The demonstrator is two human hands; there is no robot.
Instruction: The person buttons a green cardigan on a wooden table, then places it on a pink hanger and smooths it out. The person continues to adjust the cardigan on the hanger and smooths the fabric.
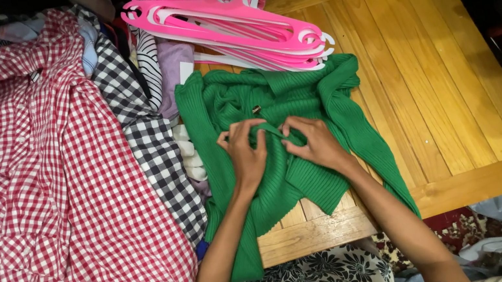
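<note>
Left hand [245, 155] and right hand [311, 142] both pinch the green ribbed sweater [284, 100]; pink hangers [234, 22] lie at 12 o'clock on the wooden table [437, 69].

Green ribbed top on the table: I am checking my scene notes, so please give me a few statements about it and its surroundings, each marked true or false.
1. Both hands, the left hand and the right hand, pinch the fabric of the green ribbed top. True.
2. The top hangs on a hanger. False: it lies on the wooden table.
3. A stack of pink hangers lies beyond the top. True.
4. The red checked shirt lies to the right of the top. False: it lies to the left.
5. A black and white checked garment lies between the red shirt and the top. True.
</note>
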